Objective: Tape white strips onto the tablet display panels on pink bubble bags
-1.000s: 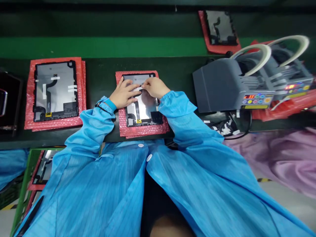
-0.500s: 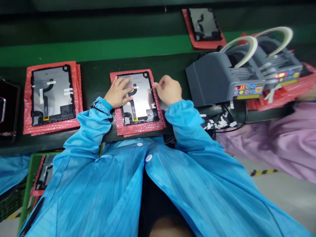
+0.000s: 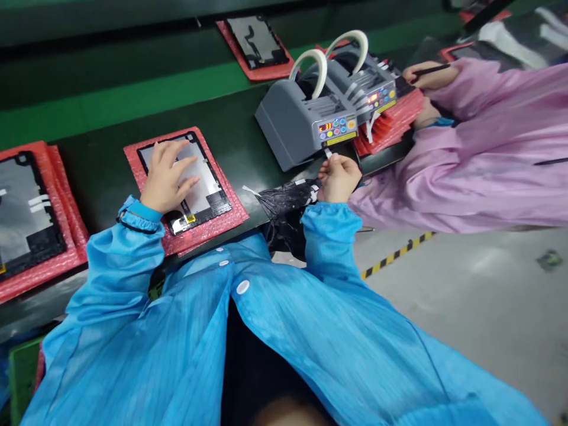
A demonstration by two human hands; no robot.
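My left hand (image 3: 167,177) is open, fingers spread over the left part of a tablet screen panel (image 3: 205,181), its silver back facing up. Beneath the panel lies a red bubble-wrap sheet (image 3: 235,218). At the front of the nearer grey tape dispenser (image 3: 288,121), my right hand (image 3: 339,178) pinches a short strip of white tape (image 3: 328,152) just below the lit control panel. A roll of pale tape (image 3: 320,74) stands upright on that dispenser. Part of the screen panel is hidden by my left hand.
A second tape dispenser (image 3: 373,83) stands beside the first. Another screen panel (image 3: 33,219) on bubble wrap lies at the left, and one more panel (image 3: 257,41) at the back. Black cables (image 3: 288,198) lie at the table edge. A co-worker's pink sleeve (image 3: 483,142) is at the right.
The view has turned to the right. My right hand has moved from beside the screen panel to the tape dispenser and now pinches a tape strip. My left hand stays over the panel.
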